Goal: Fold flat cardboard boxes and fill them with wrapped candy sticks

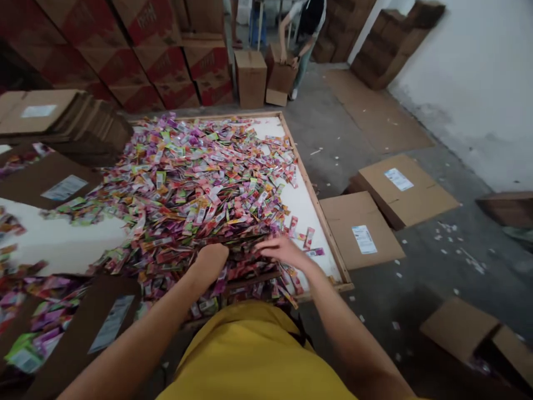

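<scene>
A large heap of small colourful sachets (200, 183) covers much of a white-topped table with a wooden rim (310, 186). Close to my body, my left hand (211, 262) is curled at the near part of the heap, its fingertips hidden from above; what it holds, if anything, I cannot make out. To its right, my right hand (281, 250) reaches in with fingers stretched out, touching or just over the sachets. Between and below both hands, a brown cardboard edge (255, 279) shows among sachets, seemingly of an open carton partly hidden by them.
Flattened cartons (62, 119) are stacked at left, near open cartons (110, 322) of sachets. More flat cartons (362, 222) lie on the floor at right, with an open box (462, 330) nearer. Red-printed boxes (166, 66) line the back, where another person (308, 22) handles a carton (281, 72).
</scene>
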A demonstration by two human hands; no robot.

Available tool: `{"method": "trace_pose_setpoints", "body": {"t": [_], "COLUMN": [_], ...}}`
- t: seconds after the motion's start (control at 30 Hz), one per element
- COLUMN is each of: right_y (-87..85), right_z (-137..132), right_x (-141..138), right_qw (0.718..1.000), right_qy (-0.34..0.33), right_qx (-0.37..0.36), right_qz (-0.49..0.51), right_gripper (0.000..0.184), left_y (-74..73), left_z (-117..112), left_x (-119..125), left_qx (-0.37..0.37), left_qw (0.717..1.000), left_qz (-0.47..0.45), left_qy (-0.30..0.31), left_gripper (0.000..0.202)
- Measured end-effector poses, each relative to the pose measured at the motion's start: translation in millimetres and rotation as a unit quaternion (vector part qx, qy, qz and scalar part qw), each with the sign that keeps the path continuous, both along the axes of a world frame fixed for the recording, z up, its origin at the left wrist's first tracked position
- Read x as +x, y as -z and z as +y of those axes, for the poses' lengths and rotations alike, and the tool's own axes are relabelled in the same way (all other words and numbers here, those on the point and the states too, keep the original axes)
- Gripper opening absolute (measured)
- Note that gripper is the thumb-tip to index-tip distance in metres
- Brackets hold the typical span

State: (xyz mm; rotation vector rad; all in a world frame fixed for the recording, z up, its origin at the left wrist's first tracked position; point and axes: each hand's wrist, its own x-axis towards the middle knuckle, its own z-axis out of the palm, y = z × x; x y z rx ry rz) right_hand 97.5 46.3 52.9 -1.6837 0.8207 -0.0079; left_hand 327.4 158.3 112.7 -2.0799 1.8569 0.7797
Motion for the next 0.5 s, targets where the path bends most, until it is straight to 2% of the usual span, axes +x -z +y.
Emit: {"method": "trace_pose_setpoints", "body": {"t": [0.07,0.13,0.17,0.23,0.3,0.37,0.43,0.5], "right_y": [19.6,51.4,69.4,103.5,129.5,145.9,156.4,163.7], "right_z": [-10.3,-3.4,7.8,41.9,78.9,101.4,99.9,78.0], "right_x": [-39.9,-60.0,-60.9,-48.1,-28.5,-16.1,-16.0,-24.8], "right_qw": [0.992,0.98,0.973,0.959,0.931,0.911,0.913,0.933], "right_qy": [0.127,0.184,0.182,0.12,0.04,-0.001,-0.012,-0.015], "right_qx": [0.011,-0.023,-0.046,-0.092,-0.156,-0.221,-0.272,-0.291], "right_qz": [-0.008,0.076,0.133,0.241,0.327,0.349,0.302,0.212], "right_gripper": [0.052,0.079,0.096,0.117,0.111,0.094,0.08,0.068], "left_y": [0.5,0.4,-0.1,-1.9,-4.5,-7.4,-9.9,-10.7], "left_z": [-0.8,-6.4,-9.4,-11.4,-4.9,10.1,29.9,49.8], "left_x": [-7.7,-13.0,-14.0,-12.1,-5.7,2.5,9.5,13.4], "left_qx": [0.023,0.037,0.043,0.038,0.0,-0.064,-0.132,-0.189], "left_qw": [0.999,0.998,0.998,0.999,0.999,0.991,0.976,0.967], "left_qz": [-0.026,-0.035,-0.039,-0.03,0.017,0.081,0.107,0.082], "left_qy": [0.018,0.027,0.029,0.016,-0.027,-0.088,-0.134,-0.149], "left_gripper": [0.031,0.03,0.03,0.029,0.031,0.032,0.032,0.03]}}
